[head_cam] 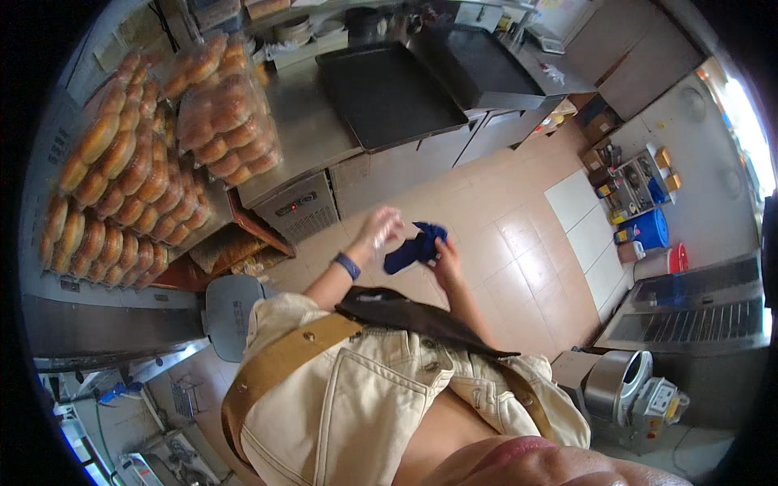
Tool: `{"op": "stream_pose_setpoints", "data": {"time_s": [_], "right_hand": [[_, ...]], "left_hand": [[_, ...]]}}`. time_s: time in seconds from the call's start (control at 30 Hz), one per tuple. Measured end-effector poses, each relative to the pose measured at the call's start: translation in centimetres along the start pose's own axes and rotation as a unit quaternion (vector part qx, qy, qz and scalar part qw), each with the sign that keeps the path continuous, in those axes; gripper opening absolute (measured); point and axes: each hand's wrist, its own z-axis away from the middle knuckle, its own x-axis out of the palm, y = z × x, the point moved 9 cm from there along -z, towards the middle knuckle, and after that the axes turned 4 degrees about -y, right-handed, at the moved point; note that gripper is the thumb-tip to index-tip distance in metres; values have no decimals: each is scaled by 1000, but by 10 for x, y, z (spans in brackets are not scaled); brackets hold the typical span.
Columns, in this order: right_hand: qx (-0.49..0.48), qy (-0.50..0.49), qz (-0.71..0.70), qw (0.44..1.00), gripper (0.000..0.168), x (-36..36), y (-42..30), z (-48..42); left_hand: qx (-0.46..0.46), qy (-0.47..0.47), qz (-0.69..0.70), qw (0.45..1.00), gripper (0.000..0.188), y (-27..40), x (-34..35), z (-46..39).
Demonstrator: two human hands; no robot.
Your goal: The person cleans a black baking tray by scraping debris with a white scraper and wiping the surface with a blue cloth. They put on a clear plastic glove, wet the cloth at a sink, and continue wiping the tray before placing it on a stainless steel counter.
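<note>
In front of my chest, my right hand (448, 260) grips a bunched dark blue cloth item (413, 250), one part of it hanging toward the left. Just left of the cloth is my left hand (382, 229), raised and blurred, with its fingers curved. Something clear and shiny shows at its palm, perhaps thin plastic; whether the hand holds it I cannot tell. A dark blue band (347, 266) circles the left wrist. Both hands are above the tiled floor (486, 225), short of the metal counter (298, 115).
Bagged bread rolls (121, 164) are stacked high at left, with another stack (228, 115) on the counter. Two black baking trays (389, 91) (480, 61) lie on the counter. A grey lidded bin (234, 316) stands at left, a blue drum (647, 229) and a steel mixing machine (620, 383) at right.
</note>
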Motion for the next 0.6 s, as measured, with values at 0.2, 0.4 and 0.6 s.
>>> {"op": "stream_pose_setpoints", "data": {"time_s": [0.2, 0.4, 0.6], "right_hand": [[-190, -38, 222, 956, 49, 40, -152, -170], [-252, -282, 694, 612, 39, 209, -183, -303], [-272, -380, 796, 385, 47, 216, -92, -400]], "left_hand": [[122, 241, -191, 944, 38, 91, -98, -135], [61, 441, -421, 790, 36, 123, -165, -195], [-67, 491, -453, 741, 32, 146, -147, -237]]}}
